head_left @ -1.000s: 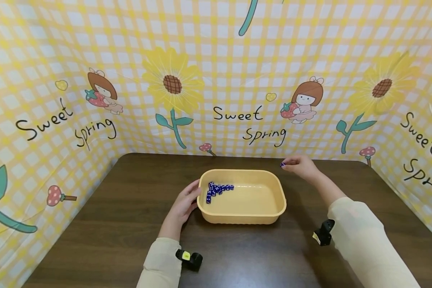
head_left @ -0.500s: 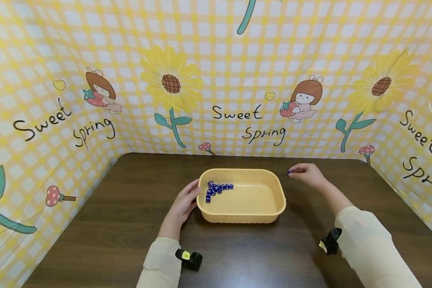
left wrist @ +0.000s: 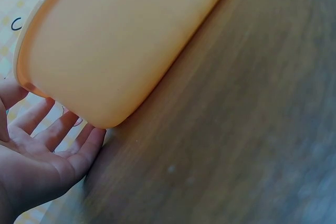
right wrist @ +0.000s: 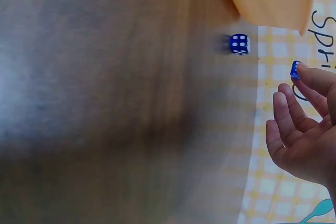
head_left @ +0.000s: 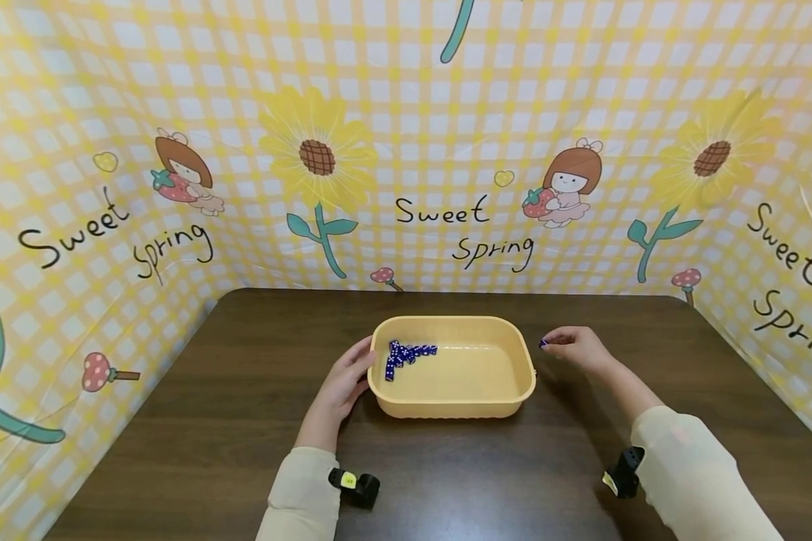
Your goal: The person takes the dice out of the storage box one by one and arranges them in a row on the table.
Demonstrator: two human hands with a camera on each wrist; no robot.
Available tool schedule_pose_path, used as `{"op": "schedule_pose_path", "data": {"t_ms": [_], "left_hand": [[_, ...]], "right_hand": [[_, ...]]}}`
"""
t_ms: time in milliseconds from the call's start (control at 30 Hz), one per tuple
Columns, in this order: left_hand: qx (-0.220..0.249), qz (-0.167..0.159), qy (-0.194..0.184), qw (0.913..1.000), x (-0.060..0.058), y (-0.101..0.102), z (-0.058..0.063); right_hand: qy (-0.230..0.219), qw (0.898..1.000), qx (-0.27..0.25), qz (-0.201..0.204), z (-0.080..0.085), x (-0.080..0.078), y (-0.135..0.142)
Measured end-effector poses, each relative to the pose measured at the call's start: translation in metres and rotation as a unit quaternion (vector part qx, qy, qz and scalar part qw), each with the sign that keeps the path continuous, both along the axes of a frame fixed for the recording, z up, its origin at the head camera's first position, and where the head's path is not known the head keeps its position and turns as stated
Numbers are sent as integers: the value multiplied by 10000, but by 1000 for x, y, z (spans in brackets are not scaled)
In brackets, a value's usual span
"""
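A pale yellow plastic tub (head_left: 460, 409) stands on the brown table. Several blue dice (head_left: 406, 355) with white pips lie clustered at its left end. My left hand (head_left: 341, 383) holds the tub's left end; in the left wrist view the fingers (left wrist: 63, 129) reach under the rim against the outer wall. Just off the tub's right end, my right hand (head_left: 580, 348) pinches one blue die (right wrist: 295, 70) between thumb and forefinger, above the table. Another blue die (right wrist: 240, 44) lies on the table beside the tub, mostly hidden by the tub in the head view.
The dark wood table (head_left: 243, 443) reaches back to a yellow checked cloth (head_left: 446, 135) printed with flowers and lettering, which stands around the back and both sides. A black wrist camera (head_left: 357, 487) is strapped to the left sleeve, another camera (head_left: 625, 472) to the right.
My right hand has come toward the front of the table and slightly right, still pinching the die. The left hand stays on the tub, and the dice inside lie as before.
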State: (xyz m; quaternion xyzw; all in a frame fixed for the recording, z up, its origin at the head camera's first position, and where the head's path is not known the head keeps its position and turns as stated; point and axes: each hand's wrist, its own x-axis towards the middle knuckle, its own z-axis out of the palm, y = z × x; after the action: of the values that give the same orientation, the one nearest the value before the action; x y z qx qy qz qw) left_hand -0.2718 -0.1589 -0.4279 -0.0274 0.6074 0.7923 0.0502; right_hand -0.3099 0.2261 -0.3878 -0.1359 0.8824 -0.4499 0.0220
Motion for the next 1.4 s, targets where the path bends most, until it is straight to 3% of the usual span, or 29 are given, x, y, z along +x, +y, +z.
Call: {"op": "schedule_pose_path", "data": {"t_ms": [300,700,1400], "left_hand": [[-16,-23,13,10000,0,-1,0],[-5,-33,29,10000,0,-1,-1],[-25,-10,38,10000,0,0,0]], "right_hand": [[-161,9997,-172,-60,-17,9,1],[-284,9995,-14,-131,-32,13,1],[99,9994,314,-59,-38,14,-2]]}}
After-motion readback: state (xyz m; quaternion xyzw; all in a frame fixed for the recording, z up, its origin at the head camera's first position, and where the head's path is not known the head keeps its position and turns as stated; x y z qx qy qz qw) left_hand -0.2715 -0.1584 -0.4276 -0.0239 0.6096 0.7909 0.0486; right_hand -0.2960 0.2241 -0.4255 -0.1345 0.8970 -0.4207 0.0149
